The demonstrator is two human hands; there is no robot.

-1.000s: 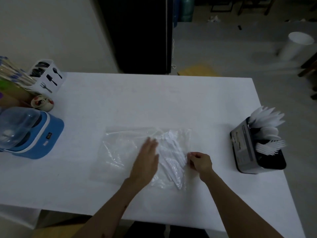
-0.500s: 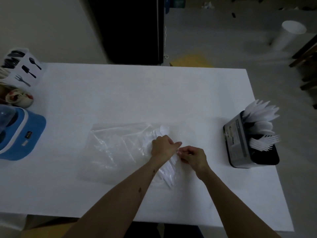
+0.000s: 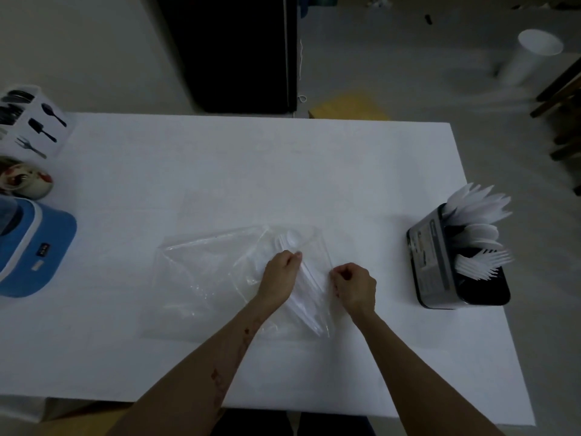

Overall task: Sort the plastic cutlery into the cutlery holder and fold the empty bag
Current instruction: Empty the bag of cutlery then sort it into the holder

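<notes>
Left hand [image 3: 280, 276] and right hand [image 3: 356, 285] both pinch the clear bag's [image 3: 204, 278] right edge, mid-table [image 3: 220, 158]; cutlery holder [image 3: 440, 262] stands well apart, near the table's right edge.

Bag [image 3: 213, 278] lies mid-table [image 3: 251, 158], cutlery holder [image 3: 440, 262] to its right.

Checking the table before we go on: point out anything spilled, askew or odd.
Nothing spilled or damaged. The clear bag lies crumpled with white cutlery still inside, gripped by the left hand and right hand. The cutlery holder stands upright.
</notes>
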